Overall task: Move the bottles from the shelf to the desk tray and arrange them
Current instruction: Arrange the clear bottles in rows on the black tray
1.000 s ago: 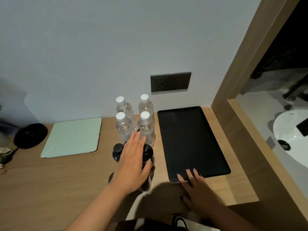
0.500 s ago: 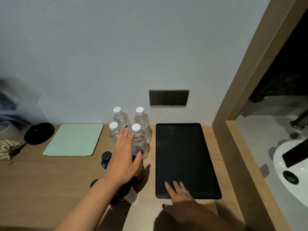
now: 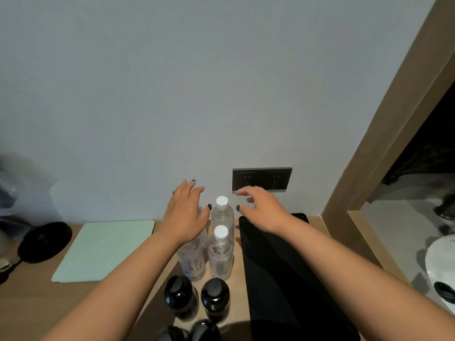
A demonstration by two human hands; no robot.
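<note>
Across the desk (image 3: 37, 303), largest first: black tray (image 3: 283, 279) lying bare on the right, holding no bottle yet. Just left of it, a cluster of clear water bottles with white caps — rear bottle (image 3: 222, 212) and front bottle (image 3: 220, 252) plainly seen, two more on the left partly hidden under the left forearm. Nearer the desk edge, dark bottles (image 3: 197, 297) standing close together, at least four, the nearest cut off by the frame. Further left, a pale green pad (image 3: 105, 249) and a black disc (image 3: 44, 241); on the wall, a dark socket plate (image 3: 262, 179).

Both hands reaching in toward the back of the clear cluster. Left hand (image 3: 186, 212) spread, fingers straight, hovering over the left rear bottle and gripping nothing. Right hand (image 3: 261, 207) loosely curved just right of the rear bottle, likewise empty.

Judged step: bottles already off the shelf and on the desk, transfer to the tray only about to start — reach for the rear pair. Next move calls for closing each hand round a bottle body, lifting clear of the neighbours so none tips, then setting down upright on the tray.
</note>
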